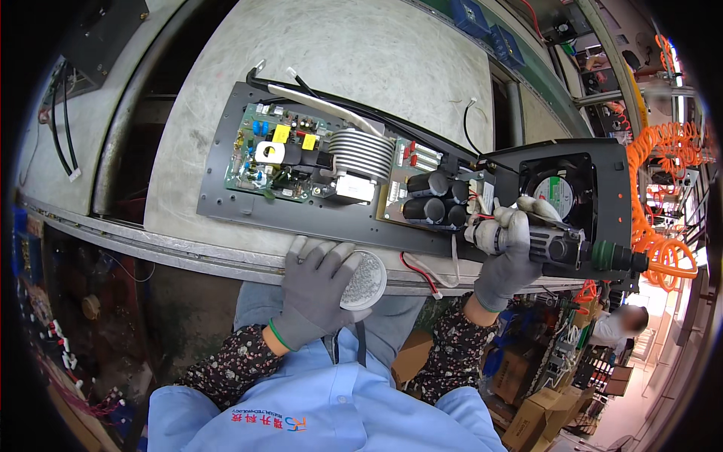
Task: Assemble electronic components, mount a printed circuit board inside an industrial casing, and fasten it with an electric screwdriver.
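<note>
My left hand [316,292], in a grey glove, grips a round white tub [365,282] at the front edge of the workbench. Small grey metal pieces fill the tub, too small to name surely. In my gloved right hand [506,264] lies a pneumatic screwdriver [556,245], held sideways over the right end of a dark metal chassis [216,188]. The chassis carries a green circuit board [239,175], a striped metal coil [361,154], several black capacitors [427,183] and, on its upright right end, a cooling fan [553,194].
An orange coiled air hose [666,260] runs from the screwdriver up the right side. Red and white loose wires [422,275] hang over the bench edge. A metal roller bar [124,143] crosses at left. Cardboard boxes [538,418] stand lower right; a person [614,328] is beyond.
</note>
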